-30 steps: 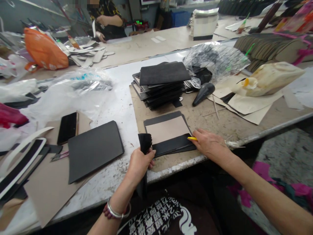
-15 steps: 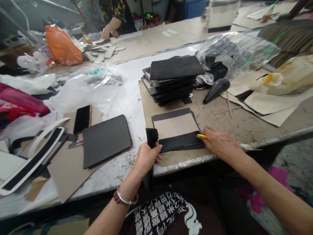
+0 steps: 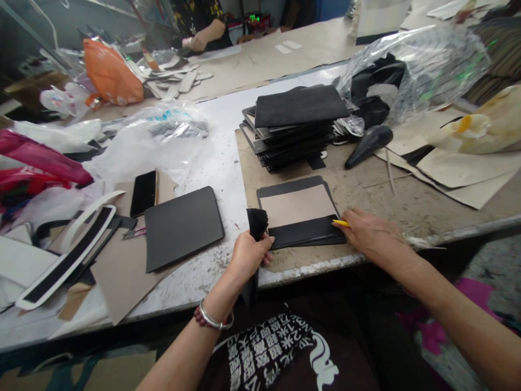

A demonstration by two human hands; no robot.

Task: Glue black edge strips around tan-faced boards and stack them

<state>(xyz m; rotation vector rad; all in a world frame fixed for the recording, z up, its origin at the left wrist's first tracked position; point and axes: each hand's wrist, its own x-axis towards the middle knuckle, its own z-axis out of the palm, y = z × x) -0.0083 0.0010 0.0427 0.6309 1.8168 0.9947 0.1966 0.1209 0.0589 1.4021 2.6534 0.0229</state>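
My left hand (image 3: 249, 254) is closed around a bundle of thin black strips (image 3: 257, 221), whose lower ends hang past the table edge. Its thumb rests at the left end of a black strip (image 3: 299, 232) that lies across the front of a beige panel (image 3: 296, 205). Dark grey sheets (image 3: 287, 186) show beneath the panel. At the strip's right end, my right hand (image 3: 366, 231) pinches a yellow pen-like stick (image 3: 341, 223), with its tip over the strip. The fingers under that hand are partly hidden.
Behind the panel stands a stack of black panels (image 3: 301, 106), with a black cone-like tool (image 3: 368, 146) to its right. Left lie dark grey sheets (image 3: 185, 228), a phone (image 3: 143, 193) and a snap-off cutter (image 3: 134, 232). A co-worker's hand (image 3: 199, 42) is across the table.
My view has shifted slightly, so the table things sit a little further right. Both hands keep their hold at the strip's ends. The co-worker's arm has moved.
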